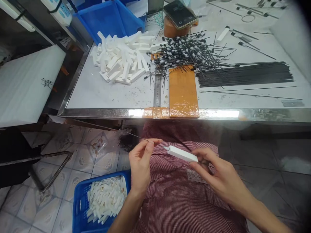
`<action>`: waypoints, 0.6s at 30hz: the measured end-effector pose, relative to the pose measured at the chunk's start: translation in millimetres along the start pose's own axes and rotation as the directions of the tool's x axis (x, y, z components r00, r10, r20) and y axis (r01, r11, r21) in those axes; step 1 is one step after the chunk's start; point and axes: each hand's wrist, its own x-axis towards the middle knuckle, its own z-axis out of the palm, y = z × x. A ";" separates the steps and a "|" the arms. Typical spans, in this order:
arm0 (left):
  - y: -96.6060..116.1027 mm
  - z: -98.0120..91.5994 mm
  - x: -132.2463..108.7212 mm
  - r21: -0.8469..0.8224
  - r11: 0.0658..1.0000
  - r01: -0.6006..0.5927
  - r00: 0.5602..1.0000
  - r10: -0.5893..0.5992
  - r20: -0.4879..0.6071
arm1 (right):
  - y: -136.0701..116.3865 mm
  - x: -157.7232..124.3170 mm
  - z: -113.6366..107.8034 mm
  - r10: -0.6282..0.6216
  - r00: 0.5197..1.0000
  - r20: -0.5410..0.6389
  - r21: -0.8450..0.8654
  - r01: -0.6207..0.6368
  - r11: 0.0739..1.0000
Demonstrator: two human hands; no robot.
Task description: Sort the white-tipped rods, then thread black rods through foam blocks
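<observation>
Above my lap, my left hand pinches a thin dark rod between thumb and fingers. The rod has a pale tip that meets the open end of a white rectangular tube; how far it reaches inside is hidden. My right hand grips the tube by its other end, fingers closed round it. The tube lies nearly level, tilted slightly down to the right. On the table, a heap of similar white tubes lies at the left, and a pile of dark rods with black and white ends lies at the centre.
A metal ruler and an orange taped block lie near the table's metal edge. Straight dark rods lie at right. A phone rests on a tape roll. Below left stands a blue basket of white pieces.
</observation>
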 end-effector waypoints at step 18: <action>-2.5 -14.6 10.5 0.018 0.999 0.027 0.999 -0.026 -0.044 | 11.6 -3.0 -3.8 0.003 1.000 0.008 -0.090 -0.002 0.996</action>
